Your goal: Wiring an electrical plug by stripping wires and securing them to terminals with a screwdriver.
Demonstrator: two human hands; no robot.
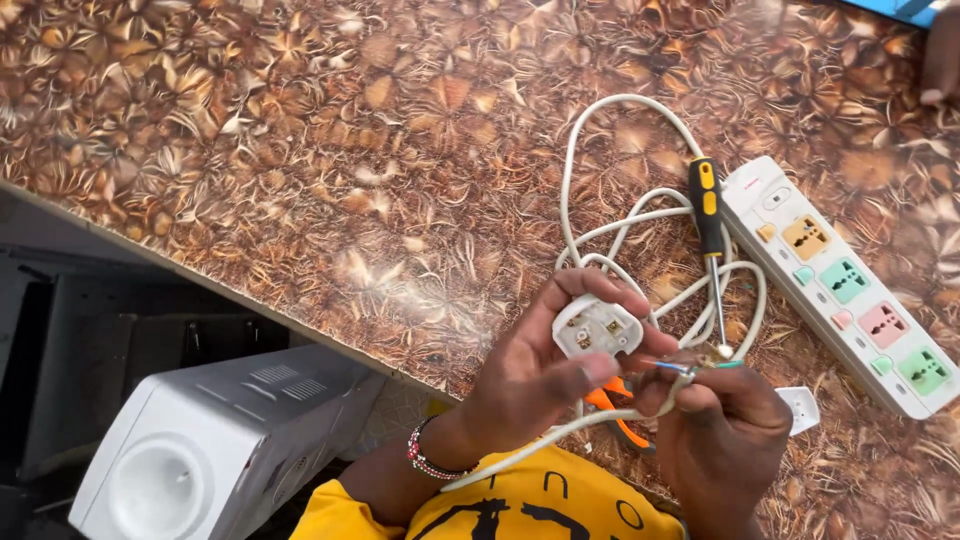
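My left hand (535, 375) grips an opened white plug body (597, 327), its inner terminals facing up. My right hand (722, 425) pinches the end of the white cable (600, 215), whose stripped coloured wires (690, 366) point toward the plug. The cable loops across the table to a white power strip (850, 285) with several coloured sockets. A black-and-yellow screwdriver (709, 225) lies on the cable coils just beyond my hands. Orange-handled pliers (612, 405) show partly under my hands. A white plug cover (802, 408) lies to the right of my right hand.
The table (300, 150) has a brown leaf-patterned top with its edge running diagonally at left. A white appliance (215, 445) stands below the edge beside dark shelving (70, 320). Another person's hand (942, 55) shows at the top right corner.
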